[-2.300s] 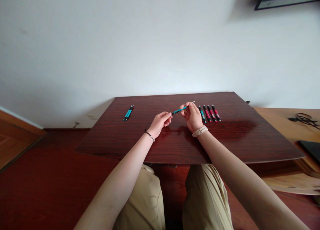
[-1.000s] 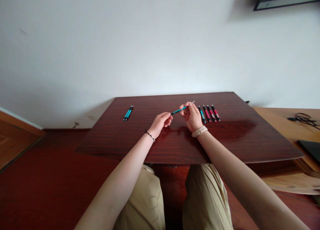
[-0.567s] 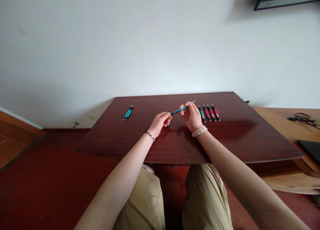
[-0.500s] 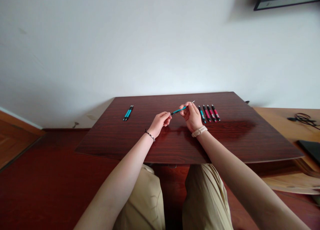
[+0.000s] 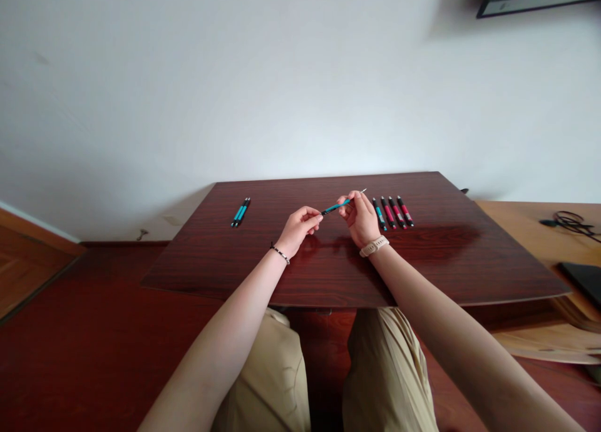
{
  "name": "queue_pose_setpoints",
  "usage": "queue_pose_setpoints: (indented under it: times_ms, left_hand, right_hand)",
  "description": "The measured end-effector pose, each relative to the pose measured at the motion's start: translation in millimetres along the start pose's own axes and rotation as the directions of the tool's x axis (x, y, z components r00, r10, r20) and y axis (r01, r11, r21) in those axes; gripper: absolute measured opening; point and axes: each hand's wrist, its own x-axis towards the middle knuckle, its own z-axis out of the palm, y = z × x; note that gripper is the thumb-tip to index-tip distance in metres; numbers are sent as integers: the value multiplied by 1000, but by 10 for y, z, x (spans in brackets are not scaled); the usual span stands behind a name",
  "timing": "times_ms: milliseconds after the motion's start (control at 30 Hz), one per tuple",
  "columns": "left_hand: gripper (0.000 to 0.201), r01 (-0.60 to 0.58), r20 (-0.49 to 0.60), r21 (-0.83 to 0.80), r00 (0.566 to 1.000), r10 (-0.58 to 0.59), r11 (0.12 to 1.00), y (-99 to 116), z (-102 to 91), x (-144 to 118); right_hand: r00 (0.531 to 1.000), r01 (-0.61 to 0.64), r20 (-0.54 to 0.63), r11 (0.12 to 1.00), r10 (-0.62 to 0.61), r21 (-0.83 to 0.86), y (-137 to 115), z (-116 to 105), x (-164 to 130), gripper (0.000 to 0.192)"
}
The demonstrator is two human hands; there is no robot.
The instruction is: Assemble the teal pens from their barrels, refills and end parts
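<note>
Above the middle of the table (image 5: 282, 269), a teal-and-black pen (image 5: 335, 207) slants between my two hands. My left hand (image 5: 299, 227) pinches its black lower-left end between thumb and forefinger. My right hand (image 5: 359, 219) grips the pen farther up, and a thin silvery end pokes out past those fingers. Just right of that hand lie one teal-and-black pen (image 5: 379, 213) and three pink-and-black pens (image 5: 395, 212), side by side. Two more teal-and-black pens (image 5: 241, 212) lie close together on the left part of the table.
A white wall (image 5: 300, 94) rises behind the table. On the right stands a lighter wooden surface (image 5: 511, 222) with a coiled black cable (image 5: 570, 222) and a dark flat object (image 5: 582, 282). A dark-framed screen (image 5: 539, 0) hangs at upper right.
My left hand has shifted very slightly, its thumb and fingers placed a little differently at the pen's black end. My right hand and the pens on the table look unmoved.
</note>
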Motion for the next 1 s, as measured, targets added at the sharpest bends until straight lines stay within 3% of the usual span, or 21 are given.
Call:
queue_pose_setpoints:
  times_ms: [167,467,700,1000]
  left_hand:
    - [44,101,58,-57,994,-97,993,33,34,-30]
    - [28,20,17,-16,1000,-20,1000,31,32,-12]
    - [37,108,55,-79,993,-104,991,32,28,-20]
    - [31,2,13,-12,1000,-2,1000,46,53,-26]
  right_hand:
    - [1000,6,-20,1000,-6,-23,-28,37,-9,33]
    - [1000,-3,-8,1000,3,-16,7,-2,1,35]
    - [1000,17,-2,1000,-17,-2,-10,15,-7,34]
    - [1000,5,0,1000,-5,-4,-17,20,-15,35]
